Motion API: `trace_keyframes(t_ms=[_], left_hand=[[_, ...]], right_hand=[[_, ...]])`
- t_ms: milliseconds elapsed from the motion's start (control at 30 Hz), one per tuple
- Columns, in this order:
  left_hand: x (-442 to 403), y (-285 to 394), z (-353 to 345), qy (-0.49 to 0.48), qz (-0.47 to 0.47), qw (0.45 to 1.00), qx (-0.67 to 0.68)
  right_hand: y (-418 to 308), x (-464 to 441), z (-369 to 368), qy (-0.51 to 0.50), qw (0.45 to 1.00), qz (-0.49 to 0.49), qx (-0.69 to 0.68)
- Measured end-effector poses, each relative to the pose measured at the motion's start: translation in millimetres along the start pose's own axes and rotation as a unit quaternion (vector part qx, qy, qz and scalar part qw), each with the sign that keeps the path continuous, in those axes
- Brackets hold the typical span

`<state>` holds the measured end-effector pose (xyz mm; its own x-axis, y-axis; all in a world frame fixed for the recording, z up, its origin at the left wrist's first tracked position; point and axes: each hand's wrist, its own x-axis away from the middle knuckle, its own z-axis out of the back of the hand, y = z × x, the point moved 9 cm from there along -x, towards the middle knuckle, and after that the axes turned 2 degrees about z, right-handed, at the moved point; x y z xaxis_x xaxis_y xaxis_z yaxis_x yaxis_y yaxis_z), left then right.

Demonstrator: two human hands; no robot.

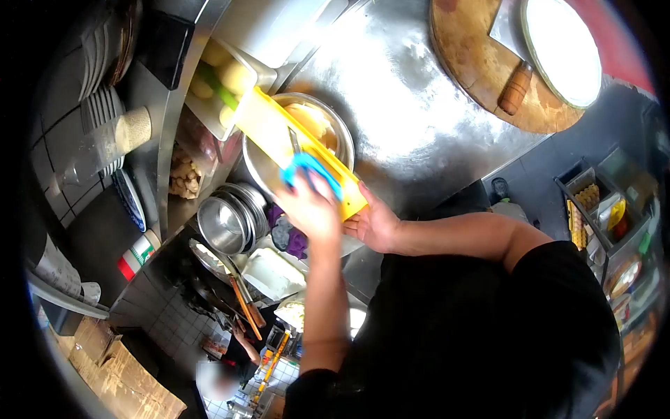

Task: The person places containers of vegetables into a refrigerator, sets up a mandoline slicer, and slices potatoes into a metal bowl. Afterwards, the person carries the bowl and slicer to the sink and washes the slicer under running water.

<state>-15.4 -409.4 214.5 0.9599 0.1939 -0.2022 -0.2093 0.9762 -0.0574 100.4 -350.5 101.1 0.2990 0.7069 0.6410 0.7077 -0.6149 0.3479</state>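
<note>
Brightly, the counter [405,140] gleams below the yellow board [265,127]; shelving [167,119] runs alongside.

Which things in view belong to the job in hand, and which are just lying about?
In use:
long yellow plastic board, held by right hand
blurred bright-blue object at left hand
round steel bowl beneath the board

Apparently lying about:
round wooden chopping board
steel cleaver, brown wooden handle
stacked round steel bowls
white rectangular tray
</note>
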Motion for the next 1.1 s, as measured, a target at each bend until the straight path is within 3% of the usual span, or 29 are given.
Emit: trace_keyframes(t_ms=[133, 167, 367, 433, 500, 533, 567, 633, 733, 833, 900, 967, 1000, 1033, 1100], left_hand=[[-127.4, -31.5, -23.7, 0.070, 0.037, 0.996, -0.038], [-137.3, -34.4, -29.1, 0.038, 0.038, 0.997, -0.053], [31.8, 19.5, 14.9, -0.012, -0.023, 1.000, 0.014], [28.9, 20.9, 15.0, 0.004, -0.036, 0.999, 0.013], [-31.0, -9.6, -10.8, -0.005, 0.051, 0.999, -0.016], [-69.7, -14.4, -15.5, 0.023, 0.040, 0.999, -0.027], [-102.7, -20.1, -17.9, 0.051, 0.029, 0.998, -0.039], [-140.2, -37.2, -36.3, 0.004, 0.044, 0.998, -0.043], [-69.5, -18.9, -15.3, -0.006, 0.048, 0.998, -0.030], [35.9, 14.2, 3.4, -0.050, 0.005, 0.999, 0.015], [32.9, 17.2, 8.1, -0.042, 0.001, 0.999, 0.010], [-26.9, -2.4, -7.2, 0.014, 0.028, 0.999, 0.023], [-62.5, -10.5, -14.4, 0.032, 0.037, 0.999, 0.010], [-93.7, -19.3, -19.6, 0.048, 0.047, 0.998, -0.004], [-134.9, -34.8, -34.5, 0.036, 0.046, 0.998, -0.033]], right_hand=[[1.1, 8.6, -2.3, 0.036, 0.999, -0.013, 0.008], [-0.7, 10.2, -3.3, 0.039, 0.999, -0.013, 0.014], [-3.0, 2.5, -1.0, -0.016, 0.999, 0.034, 0.007], [-8.0, 9.8, -12.3, -0.026, 0.999, 0.030, -0.005], [3.2, -3.4, 2.1, -0.024, 1.000, 0.004, -0.008], [-0.2, 3.7, 2.6, 0.040, 0.999, 0.002, -0.001], [0.0, 3.3, 2.9, 0.038, 0.999, 0.004, 0.005], [-0.8, 5.7, 3.0, 0.031, 0.999, 0.008, 0.015], [-1.6, 9.5, 1.3, 0.048, 0.998, -0.018, 0.020], [-6.4, 9.6, -3.7, -0.002, 0.999, 0.034, 0.028], [-2.6, 2.1, 0.2, -0.011, 1.000, 0.014, 0.011], [2.9, -2.5, 5.6, -0.017, 1.000, -0.009, 0.001], [-1.2, 8.3, 1.0, 0.047, 0.999, -0.022, 0.009], [-0.5, 6.3, 3.1, 0.048, 0.999, -0.021, 0.013], [2.1, 4.7, 8.6, 0.049, 0.998, -0.022, 0.018]])
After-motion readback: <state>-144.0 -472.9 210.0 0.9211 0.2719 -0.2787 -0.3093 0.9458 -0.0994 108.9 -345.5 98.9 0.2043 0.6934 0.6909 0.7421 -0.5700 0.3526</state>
